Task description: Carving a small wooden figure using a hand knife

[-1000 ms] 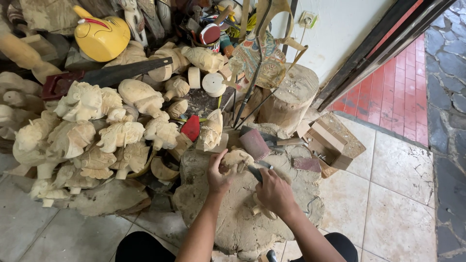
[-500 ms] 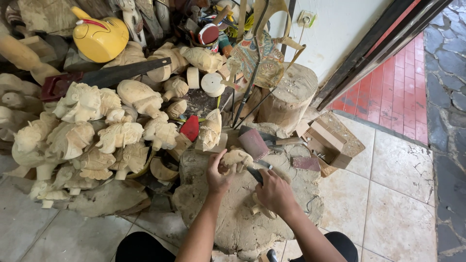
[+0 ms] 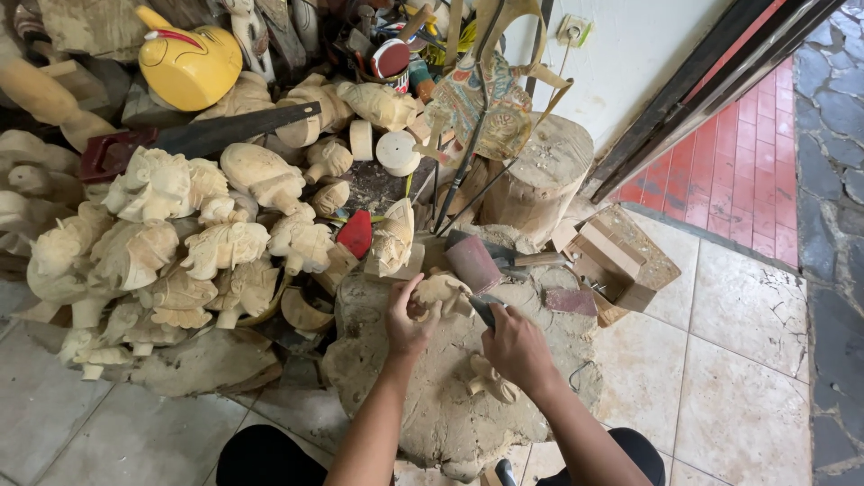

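Just below the middle of the frame we see a small pale wooden carving [image 3: 441, 292], unpainted and rounded, resting on the rough stump top. Touching its right side is a dark-handled carving tool [image 3: 483, 309], angled up-left, its tip against the wood.

Soft, even daylight is filling the scene, perhaps from the right; shadows are staying faint, edges are bowing slightly.
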